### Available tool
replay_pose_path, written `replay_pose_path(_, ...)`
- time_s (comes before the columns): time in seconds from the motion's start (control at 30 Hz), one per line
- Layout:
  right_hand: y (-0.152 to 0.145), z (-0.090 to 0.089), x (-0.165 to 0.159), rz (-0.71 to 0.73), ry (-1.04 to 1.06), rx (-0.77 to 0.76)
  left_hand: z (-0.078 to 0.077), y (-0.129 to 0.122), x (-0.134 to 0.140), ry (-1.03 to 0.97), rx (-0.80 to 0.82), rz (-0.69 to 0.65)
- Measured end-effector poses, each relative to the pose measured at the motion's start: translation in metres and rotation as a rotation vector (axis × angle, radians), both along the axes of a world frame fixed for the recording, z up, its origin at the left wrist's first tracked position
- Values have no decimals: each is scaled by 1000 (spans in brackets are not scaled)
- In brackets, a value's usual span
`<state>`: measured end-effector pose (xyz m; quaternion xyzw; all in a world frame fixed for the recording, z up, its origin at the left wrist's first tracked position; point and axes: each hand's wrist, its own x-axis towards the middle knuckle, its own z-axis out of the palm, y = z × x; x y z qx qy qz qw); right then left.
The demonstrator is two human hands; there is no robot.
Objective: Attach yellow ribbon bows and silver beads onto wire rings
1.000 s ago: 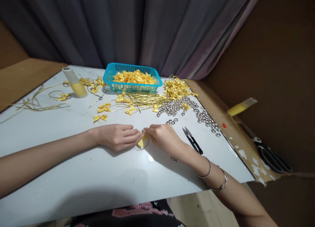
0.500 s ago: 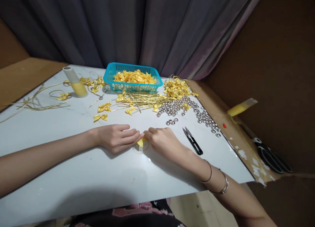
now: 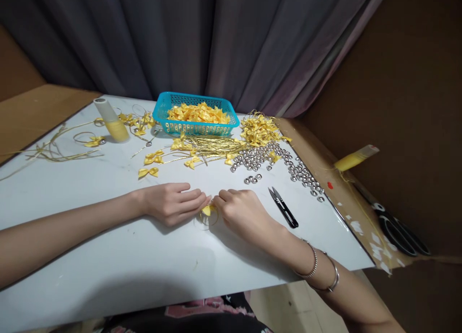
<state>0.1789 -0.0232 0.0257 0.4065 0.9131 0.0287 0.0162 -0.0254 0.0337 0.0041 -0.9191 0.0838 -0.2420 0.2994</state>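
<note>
Between my hands, low over the white tabletop (image 3: 155, 265), is a small yellow ribbon bow (image 3: 206, 211) with a thin looped cord (image 3: 216, 218) hanging below it. My left hand (image 3: 173, 203) pinches the bow from the left, its other fingers lying close together. From the right, my right hand (image 3: 236, 208) is closed with curled fingers at the bow and its cord; its fingertips are partly hidden. Black thread snips (image 3: 285, 210) lie to the right of my right hand. Loose yellow bows (image 3: 148, 172) lie beyond my left hand.
A blue basket (image 3: 197, 126) of yellow bows stands at the back. Beside it are gold cords (image 3: 212, 145), a pile of bows (image 3: 262, 128) and silver beads (image 3: 252, 159). A thread spool (image 3: 113, 123) stands left. Large scissors (image 3: 397, 232) and another spool (image 3: 355, 158) lie right.
My right hand has shifted slightly right and down, leaving a slightly wider gap between my hands. The cord loop shows lower and wider. My left hand has barely moved.
</note>
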Motion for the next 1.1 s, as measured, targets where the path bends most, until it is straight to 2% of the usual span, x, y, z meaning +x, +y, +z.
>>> replay_pose_path(0.17, -5, 7, 2, 65, 8, 44, 0, -2, 2, 66, -68, 42)
replay_pose_path(0.33, -7, 6, 3, 134, 18, 32, 5, -7, 6, 144, -144, 109)
replay_pose_path(0.5, -7, 2, 3, 126, 31, 13, 11, -12, 9, 270, -238, 181)
replay_pose_path(0.63, -7, 2, 2, 117, 43, -31, 14, -14, 9, 299, -307, 217)
replay_pose_path(0.77, -6, 2, 3, 76, 92, -76, 17, -15, 9, 285, -326, 210)
replay_pose_path(0.97, 2, 1, 5, -69, 246, -241, 21, -19, 8, 287, -250, 141)
replay_pose_path(1.1, 2, 0, 4, -115, 297, -264, 21, -21, 8, 281, -258, 108)
